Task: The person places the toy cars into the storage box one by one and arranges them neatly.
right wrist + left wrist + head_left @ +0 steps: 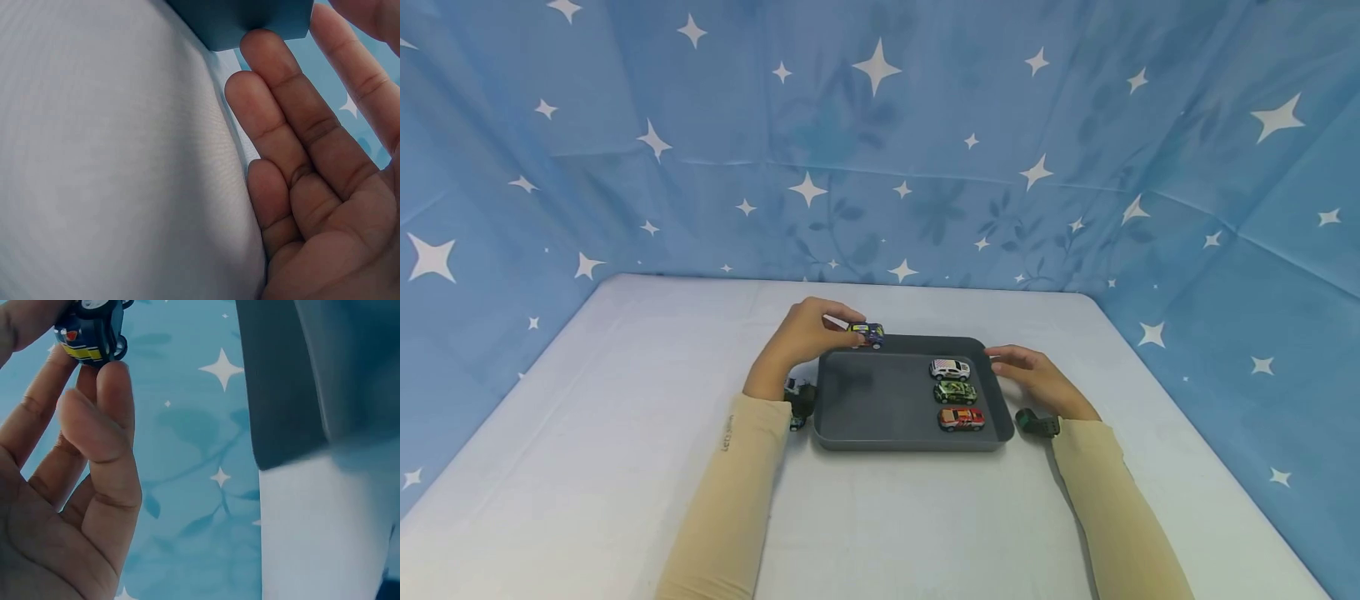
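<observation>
Between the thumb and fingers of my left hand [814,327] is a dark blue toy car [870,334] with yellow markings, held over the back left rim of a grey tray [880,400]. In the left wrist view, its wheels and yellow patch [84,352] show at the fingertips. My right hand [1030,373] is at the tray's back right corner, fingers fairly straight. The right wrist view has a fingertip against the tray's outer wall [250,19]. Inside the tray, along its right side, stand a white car [950,369], a green camouflage car [955,392] and an orange-red car [961,419].
Left of the tray, light blue toy cars [792,387] are partly hidden by the left sleeve and black wrist camera [803,400]. A white cloth covers the table [910,517]. Behind it hangs a blue curtain [925,125] with white stars.
</observation>
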`<control>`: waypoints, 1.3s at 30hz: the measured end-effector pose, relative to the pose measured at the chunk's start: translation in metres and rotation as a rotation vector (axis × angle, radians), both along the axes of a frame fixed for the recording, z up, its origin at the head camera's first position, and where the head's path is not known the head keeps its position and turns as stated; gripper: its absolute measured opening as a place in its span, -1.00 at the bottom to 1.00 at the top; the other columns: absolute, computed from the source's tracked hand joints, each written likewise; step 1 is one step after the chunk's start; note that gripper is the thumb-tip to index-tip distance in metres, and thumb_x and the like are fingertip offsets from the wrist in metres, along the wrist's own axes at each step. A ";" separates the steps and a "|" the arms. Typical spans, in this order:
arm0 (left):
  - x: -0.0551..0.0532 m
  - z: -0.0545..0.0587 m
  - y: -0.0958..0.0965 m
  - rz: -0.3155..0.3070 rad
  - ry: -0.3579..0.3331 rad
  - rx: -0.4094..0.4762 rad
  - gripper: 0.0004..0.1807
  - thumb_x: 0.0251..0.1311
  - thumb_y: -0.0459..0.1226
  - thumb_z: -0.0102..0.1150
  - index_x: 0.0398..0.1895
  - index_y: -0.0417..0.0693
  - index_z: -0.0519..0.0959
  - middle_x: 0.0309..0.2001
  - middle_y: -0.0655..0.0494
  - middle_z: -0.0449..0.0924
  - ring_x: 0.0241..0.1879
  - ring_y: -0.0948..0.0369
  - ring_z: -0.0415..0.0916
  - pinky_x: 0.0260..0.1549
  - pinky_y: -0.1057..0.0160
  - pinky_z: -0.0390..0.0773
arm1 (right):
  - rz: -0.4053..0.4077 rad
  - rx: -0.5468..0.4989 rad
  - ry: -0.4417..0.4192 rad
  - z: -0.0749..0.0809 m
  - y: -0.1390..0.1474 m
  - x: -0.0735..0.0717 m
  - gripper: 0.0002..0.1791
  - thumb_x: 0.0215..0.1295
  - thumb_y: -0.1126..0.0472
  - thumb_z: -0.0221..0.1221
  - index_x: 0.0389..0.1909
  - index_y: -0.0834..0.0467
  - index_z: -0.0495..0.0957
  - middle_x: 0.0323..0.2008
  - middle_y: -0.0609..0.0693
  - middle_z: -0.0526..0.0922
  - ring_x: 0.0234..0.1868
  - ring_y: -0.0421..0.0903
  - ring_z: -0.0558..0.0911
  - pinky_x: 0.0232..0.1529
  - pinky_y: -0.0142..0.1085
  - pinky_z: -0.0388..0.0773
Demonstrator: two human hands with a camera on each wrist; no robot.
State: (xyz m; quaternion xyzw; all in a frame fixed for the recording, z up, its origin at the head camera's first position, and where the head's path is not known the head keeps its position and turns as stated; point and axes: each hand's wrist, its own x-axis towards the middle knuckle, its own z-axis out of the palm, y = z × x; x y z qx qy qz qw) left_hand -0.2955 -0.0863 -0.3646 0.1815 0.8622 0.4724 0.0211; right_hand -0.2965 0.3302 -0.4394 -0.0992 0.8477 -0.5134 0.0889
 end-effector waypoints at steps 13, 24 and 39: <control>-0.010 -0.011 0.024 -0.018 -0.032 0.012 -0.64 0.34 -0.23 0.50 0.17 -0.08 0.79 0.16 -0.03 0.77 0.12 -0.05 0.74 0.11 -0.08 0.70 | 0.000 -0.021 -0.007 -0.001 0.001 0.000 -0.43 0.60 0.16 0.27 0.46 0.38 0.47 0.45 0.40 0.49 0.58 0.38 0.30 0.59 0.36 0.06; -0.015 -0.026 0.043 0.002 -0.068 -0.029 -0.67 0.31 -0.28 0.55 0.12 -0.10 0.81 0.12 -0.06 0.79 0.08 -0.03 0.74 -0.06 0.08 0.78 | -0.010 0.000 -0.010 -0.001 0.000 -0.001 -0.42 0.61 0.13 0.26 0.47 0.37 0.46 0.46 0.39 0.49 0.59 0.38 0.30 0.59 0.37 0.06; -0.016 -0.034 0.062 0.060 -0.076 -0.242 -0.71 0.25 -0.27 0.58 0.04 -0.06 0.84 0.06 0.03 0.82 0.08 0.00 0.71 0.10 0.01 0.67 | -0.013 0.007 -0.006 -0.002 0.001 0.000 -0.44 0.62 0.14 0.25 0.46 0.38 0.47 0.47 0.39 0.47 0.59 0.38 0.30 0.59 0.37 0.05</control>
